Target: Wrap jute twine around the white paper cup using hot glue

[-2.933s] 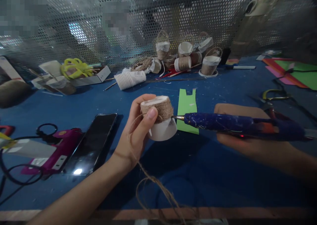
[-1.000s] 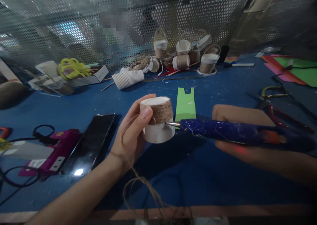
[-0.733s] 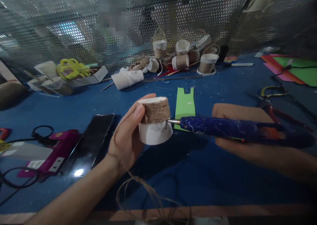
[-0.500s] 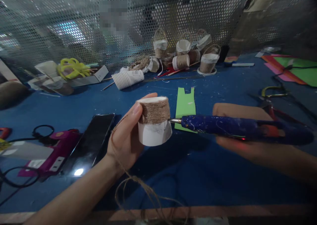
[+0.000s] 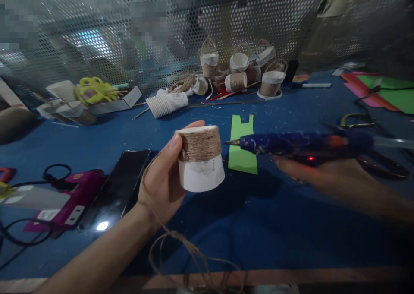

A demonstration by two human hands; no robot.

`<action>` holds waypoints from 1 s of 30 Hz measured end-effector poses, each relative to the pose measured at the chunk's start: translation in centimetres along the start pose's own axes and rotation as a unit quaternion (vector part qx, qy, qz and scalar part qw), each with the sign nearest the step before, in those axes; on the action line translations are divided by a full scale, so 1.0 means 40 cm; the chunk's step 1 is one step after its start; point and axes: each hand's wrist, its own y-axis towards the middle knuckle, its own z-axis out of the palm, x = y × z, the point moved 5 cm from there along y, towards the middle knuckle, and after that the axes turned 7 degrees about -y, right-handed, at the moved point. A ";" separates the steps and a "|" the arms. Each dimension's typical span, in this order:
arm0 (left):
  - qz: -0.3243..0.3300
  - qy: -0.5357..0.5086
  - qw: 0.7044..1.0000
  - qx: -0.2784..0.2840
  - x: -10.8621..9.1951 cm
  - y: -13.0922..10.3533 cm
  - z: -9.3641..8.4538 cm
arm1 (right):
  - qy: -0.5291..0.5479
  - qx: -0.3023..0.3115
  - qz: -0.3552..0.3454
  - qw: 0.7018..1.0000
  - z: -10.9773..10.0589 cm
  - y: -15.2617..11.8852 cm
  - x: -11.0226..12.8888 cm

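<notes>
An upside-down white paper cup [image 5: 202,175], its upper half wrapped in brown twine [image 5: 200,145], is gripped by my left hand [image 5: 164,173] near the middle. Loose twine [image 5: 190,244] runs over that wrist and hangs in loops below. My right hand [image 5: 310,175] is closed on a dark blue glue gun [image 5: 291,143] with a small red light. Its metal tip points left and stands a little apart from the twine wrap. Behind the tip lies a green paper piece [image 5: 242,156] with a notched top.
Left are a black phone [image 5: 119,186], a magenta power strip [image 5: 77,197] and cables. Along the back stand stacked cups [image 5: 166,103], small twine-wrapped baskets [image 5: 272,82] and yellow ribbon [image 5: 95,91]. Scissors [image 5: 359,120] and coloured sheets [image 5: 388,91] lie right.
The glue gun has lifted and its tip has come away from the cup's twine edge. My right hand has shifted with it. My left hand and the cup have barely moved.
</notes>
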 end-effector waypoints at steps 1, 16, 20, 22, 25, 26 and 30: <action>0.011 0.008 1.000 -0.002 -0.003 0.001 -0.003 | 0.008 0.012 0.029 0.999 0.001 0.007 -0.008; 0.000 0.099 0.994 0.047 0.007 0.010 0.001 | 0.127 0.146 0.170 0.966 0.011 0.091 -0.102; -0.024 0.149 0.983 0.106 0.016 -0.002 -0.001 | -0.068 0.086 0.094 0.990 -0.013 0.110 -0.105; -0.022 0.177 0.974 0.139 0.018 -0.009 0.002 | -0.187 0.036 0.055 0.980 -0.025 0.114 -0.108; 0.005 0.239 0.955 0.178 0.017 -0.018 0.013 | -0.335 -0.015 0.012 0.942 -0.035 0.111 -0.108; 0.017 0.264 0.946 0.186 0.017 -0.020 0.016 | -0.362 -0.018 0.007 0.932 -0.037 0.110 -0.109; 0.068 0.368 0.911 0.173 0.012 -0.021 0.020 | -0.407 -0.017 0.013 0.913 -0.050 0.101 -0.097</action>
